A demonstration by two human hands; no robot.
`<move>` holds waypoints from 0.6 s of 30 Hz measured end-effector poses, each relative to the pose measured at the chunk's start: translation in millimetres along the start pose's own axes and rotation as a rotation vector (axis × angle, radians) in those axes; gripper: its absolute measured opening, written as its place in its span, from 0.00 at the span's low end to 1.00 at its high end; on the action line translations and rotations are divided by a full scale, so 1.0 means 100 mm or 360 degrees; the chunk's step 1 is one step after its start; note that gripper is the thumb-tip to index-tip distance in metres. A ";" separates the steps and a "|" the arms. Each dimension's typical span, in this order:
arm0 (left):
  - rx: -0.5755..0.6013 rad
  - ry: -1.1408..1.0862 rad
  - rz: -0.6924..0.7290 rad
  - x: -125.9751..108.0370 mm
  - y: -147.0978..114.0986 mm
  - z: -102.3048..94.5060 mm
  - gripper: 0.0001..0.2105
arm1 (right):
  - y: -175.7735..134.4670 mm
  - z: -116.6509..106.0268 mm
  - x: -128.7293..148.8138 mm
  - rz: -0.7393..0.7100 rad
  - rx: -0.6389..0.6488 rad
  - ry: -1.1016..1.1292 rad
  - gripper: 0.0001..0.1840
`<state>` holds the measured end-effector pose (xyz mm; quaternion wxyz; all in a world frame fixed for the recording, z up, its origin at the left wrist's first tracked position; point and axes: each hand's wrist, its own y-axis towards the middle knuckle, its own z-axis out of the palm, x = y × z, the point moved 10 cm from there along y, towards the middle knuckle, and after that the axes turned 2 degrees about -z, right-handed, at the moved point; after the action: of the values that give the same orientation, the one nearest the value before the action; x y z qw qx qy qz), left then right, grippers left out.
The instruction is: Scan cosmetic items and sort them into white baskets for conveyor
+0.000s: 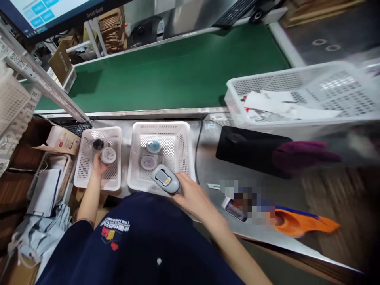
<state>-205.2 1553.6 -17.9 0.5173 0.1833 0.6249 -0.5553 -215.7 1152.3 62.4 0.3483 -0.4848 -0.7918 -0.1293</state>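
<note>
My left hand (99, 166) is closed on a round jar with a white printed lid (108, 155), inside the left white basket (78, 168). Just behind that jar is a small dark-topped container (97, 144). My right hand (190, 192) grips a grey barcode scanner (166, 180) over the front right of the second white basket (132, 158). Two round tubs lie in this basket: one with a blue lid (153, 146), the other with a pale lid (148, 162). The scanner's head is close to the pale-lidded tub; whether they touch, I cannot tell.
A green conveyor belt (178, 71) runs behind the metal table. To the right are a long white basket (234, 97) with papers, a black mat (246, 152), a purple cloth (299, 155), a phone (236, 208) and an orange tool (308, 222). A monitor (65, 16) overhangs the upper left.
</note>
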 end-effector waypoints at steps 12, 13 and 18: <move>0.0867 -0.0020 -0.0330 0.93 0.01 2.30 0.22 | -0.12 -0.04 -0.07 0.0430 0.0049 -0.0314 0.16; 0.0891 0.0125 -0.0285 1.01 -0.01 2.39 0.22 | -0.18 -0.04 -0.13 0.0447 0.0016 -0.0270 0.15; 0.0693 0.0763 0.0040 1.13 -0.05 2.49 0.10 | -0.47 -0.02 -0.45 0.0454 -0.0214 0.0058 0.14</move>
<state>-144.1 1293.3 -73.9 0.3109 0.4230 0.5932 -0.6103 -242.3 1097.0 39.8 0.3442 -0.6121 -0.6981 -0.1399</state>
